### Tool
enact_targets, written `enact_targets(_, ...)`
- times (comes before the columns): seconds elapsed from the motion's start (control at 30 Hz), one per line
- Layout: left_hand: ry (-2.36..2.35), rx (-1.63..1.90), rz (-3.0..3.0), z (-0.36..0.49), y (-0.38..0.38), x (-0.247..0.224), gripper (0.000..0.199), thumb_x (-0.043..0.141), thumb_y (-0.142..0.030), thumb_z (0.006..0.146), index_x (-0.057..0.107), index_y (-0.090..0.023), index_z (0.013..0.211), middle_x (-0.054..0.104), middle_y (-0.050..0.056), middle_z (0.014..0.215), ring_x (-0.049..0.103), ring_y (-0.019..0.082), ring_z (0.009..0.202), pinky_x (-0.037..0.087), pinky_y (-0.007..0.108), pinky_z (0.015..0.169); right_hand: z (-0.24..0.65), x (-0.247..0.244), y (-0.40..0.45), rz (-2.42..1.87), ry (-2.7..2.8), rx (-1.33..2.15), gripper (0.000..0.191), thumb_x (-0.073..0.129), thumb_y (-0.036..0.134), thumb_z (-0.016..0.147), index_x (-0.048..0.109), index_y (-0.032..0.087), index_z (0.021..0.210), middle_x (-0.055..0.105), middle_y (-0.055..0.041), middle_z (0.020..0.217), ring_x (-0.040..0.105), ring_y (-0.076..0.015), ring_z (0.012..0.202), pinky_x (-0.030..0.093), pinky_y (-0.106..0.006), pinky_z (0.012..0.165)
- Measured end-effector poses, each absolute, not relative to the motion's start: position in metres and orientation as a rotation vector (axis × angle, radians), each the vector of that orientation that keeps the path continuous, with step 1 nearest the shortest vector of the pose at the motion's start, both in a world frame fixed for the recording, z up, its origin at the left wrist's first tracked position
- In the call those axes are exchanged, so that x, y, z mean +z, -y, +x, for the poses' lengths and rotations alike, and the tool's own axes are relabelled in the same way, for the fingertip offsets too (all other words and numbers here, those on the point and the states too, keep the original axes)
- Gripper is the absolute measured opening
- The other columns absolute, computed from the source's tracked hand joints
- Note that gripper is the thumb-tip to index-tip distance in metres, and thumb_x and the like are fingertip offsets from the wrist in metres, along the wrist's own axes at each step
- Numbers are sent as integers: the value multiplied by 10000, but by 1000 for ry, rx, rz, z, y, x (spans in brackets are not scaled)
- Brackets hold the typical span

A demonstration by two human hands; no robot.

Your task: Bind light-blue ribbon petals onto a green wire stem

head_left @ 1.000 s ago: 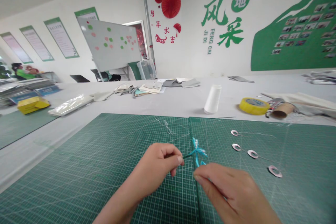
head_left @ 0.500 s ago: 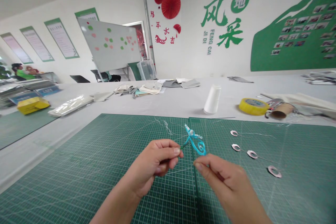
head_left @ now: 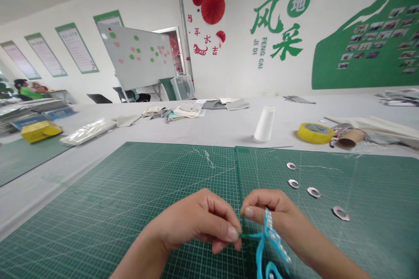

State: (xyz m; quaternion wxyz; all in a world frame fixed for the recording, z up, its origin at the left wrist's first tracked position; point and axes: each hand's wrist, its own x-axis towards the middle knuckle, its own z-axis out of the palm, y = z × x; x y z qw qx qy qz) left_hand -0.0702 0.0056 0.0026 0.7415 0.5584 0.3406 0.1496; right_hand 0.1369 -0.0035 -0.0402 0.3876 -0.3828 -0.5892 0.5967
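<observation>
My left hand (head_left: 209, 224) pinches the thin green stem of a bright blue looped ornament (head_left: 260, 248) set with small clear beads. The ornament points to the right and tilts down toward me, its lowest loop cut off by the bottom edge of the view. Just behind it, my right hand (head_left: 273, 213) has thumb and forefinger pressed together; what they hold, if anything, is too small to make out. Both hands are above the green cutting mats (head_left: 157, 170). On the right mat lie several pale pink rings (head_left: 314, 192), some with thin threads trailing from them.
A white thread cone (head_left: 265, 124) stands beyond the mats. Right of it are a yellow tape roll (head_left: 315, 133) and a cardboard tube (head_left: 351, 137). Loose thread (head_left: 208, 159) lies on the left mat. Cloth pieces (head_left: 188, 109), a plastic-wrapped packet (head_left: 89, 130) and a yellow box (head_left: 41, 131) lie farther off.
The ornament has swung down and toward me, its loops now lower. My left hand has moved slightly right and down. My right hand has left the loop's edge and is now behind the ornament.
</observation>
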Motion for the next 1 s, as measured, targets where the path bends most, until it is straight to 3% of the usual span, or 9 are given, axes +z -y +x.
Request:
enact_targets(0.13, -762, 213, 1382, -70, -1, 2, 87, 638, -189, 690, 720, -172, 668, 588, -28, 572, 451, 79, 471, 340, 197, 475, 144, -41, 1, -943, 1643, 1546, 334, 714, 479, 750, 677, 168, 636, 447, 56, 545, 354, -102, 539, 298, -223, 509)
enact_targets(0.27, -897, 171, 1597, -69, 3, 2, 128, 593, -153, 712, 702, -181, 649, 499, -54, 492, 416, 84, 458, 300, 197, 458, 146, -39, -1, -983, 1761, 1505, 369, 674, 508, 779, 638, 173, 628, 339, 79, 530, 264, -95, 513, 203, -228, 479)
enact_targets(0.43, -1065, 196, 1763, -66, 6, 1, 152, 549, -170, 730, 637, -179, 607, 506, -52, 496, 441, 100, 472, 324, 210, 471, 141, -26, 8, -1108, 1878, 1283, 275, 573, 371, 858, 604, 182, 661, 413, 58, 569, 353, -109, 541, 269, -233, 496)
enact_targets(0.67, -1170, 356, 1795, -65, -1, -5, 185, 523, -217, 776, 606, -169, 618, 505, -41, 526, 428, 106, 499, 306, 226, 483, 135, -18, 30, -1115, 2151, 608, 230, 486, 237, 929, 652, 208, 773, 618, 21, 637, 554, -128, 567, 381, -248, 535)
enact_targets(0.9, -1155, 543, 1639, -66, -10, -5, 149, 548, -210, 778, 600, -158, 648, 506, -50, 503, 406, 92, 498, 301, 221, 520, 135, -31, 36, -1032, 2212, 295, 301, 416, 162, 967, 664, 187, 799, 573, 14, 605, 521, -134, 529, 349, -277, 506)
enact_targets(1.0, -1124, 576, 1519, -66, -11, -3, 147, 557, -225, 786, 583, -156, 658, 499, -57, 503, 321, 70, 449, 234, 210, 467, 134, -35, 33, -1018, 2188, 196, 298, 413, 130, 959, 678, 183, 833, 562, 14, 592, 511, -140, 513, 329, -285, 493)
